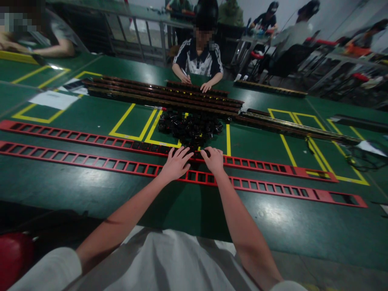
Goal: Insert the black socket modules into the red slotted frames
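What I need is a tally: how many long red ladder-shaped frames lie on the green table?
2. The farther frame runs beneath the left hand and right hand; the nearer frame lies in front, roughly parallel. Hands partly cover both; no third shows.

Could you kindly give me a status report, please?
Left hand and right hand at far red frame; grips unclear. Black parts heaped just beyond. Near red frame beneath wrists.

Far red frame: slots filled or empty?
Partly filled. Black pieces sit in several slots of the far red frame just left of the left hand; slots farther left show green tabletop. Hidden slots: cannot tell.
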`<state>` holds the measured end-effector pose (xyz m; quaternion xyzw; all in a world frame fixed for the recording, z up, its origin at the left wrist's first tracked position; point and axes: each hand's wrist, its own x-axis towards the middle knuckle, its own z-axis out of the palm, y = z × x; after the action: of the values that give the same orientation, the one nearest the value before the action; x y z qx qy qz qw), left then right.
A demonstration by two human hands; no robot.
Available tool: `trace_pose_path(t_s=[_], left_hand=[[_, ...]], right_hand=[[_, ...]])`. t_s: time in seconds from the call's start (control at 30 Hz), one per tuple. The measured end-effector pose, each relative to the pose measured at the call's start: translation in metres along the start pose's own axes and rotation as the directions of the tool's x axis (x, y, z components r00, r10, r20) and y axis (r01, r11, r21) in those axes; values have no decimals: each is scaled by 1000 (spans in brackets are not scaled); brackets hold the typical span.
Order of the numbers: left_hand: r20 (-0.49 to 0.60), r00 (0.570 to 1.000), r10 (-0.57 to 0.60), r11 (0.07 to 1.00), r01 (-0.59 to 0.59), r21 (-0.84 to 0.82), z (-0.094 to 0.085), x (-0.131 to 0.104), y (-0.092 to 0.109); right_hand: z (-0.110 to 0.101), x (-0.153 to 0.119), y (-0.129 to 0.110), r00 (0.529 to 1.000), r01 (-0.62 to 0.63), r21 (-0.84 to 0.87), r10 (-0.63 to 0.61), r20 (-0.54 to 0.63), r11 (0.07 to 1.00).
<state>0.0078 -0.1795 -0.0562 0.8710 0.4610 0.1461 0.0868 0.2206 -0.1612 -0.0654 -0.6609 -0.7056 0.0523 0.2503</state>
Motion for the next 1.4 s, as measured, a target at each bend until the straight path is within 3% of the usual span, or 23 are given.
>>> trace_pose_path(t_s=[0.13, 0.27, 0.43, 0.57, 1.4], left_hand=[[-3, 1000, -3, 1000, 3, 3, 0, 0, 0], [-18, 1000, 9, 1000, -9, 7, 1, 0, 0], [-14, 1000, 8, 1000, -8, 15, 1, 0, 0], [-19, 1000, 11, 1000, -11, 17, 1, 0, 0], [-13, 1000, 3, 1000, -3, -1, 0, 0, 1]], right_hand=[[1, 0, -2, 998, 55, 26, -56, 19, 998], [3, 1, -3, 999, 12, -32, -11, 42, 999], [3, 2, -5, 998, -68, -123, 68, -5, 990], [2, 1, -6, 997, -67, -159, 62, -35, 985], [3, 1, -1, 999, 29, -75, -32, -34, 997]])
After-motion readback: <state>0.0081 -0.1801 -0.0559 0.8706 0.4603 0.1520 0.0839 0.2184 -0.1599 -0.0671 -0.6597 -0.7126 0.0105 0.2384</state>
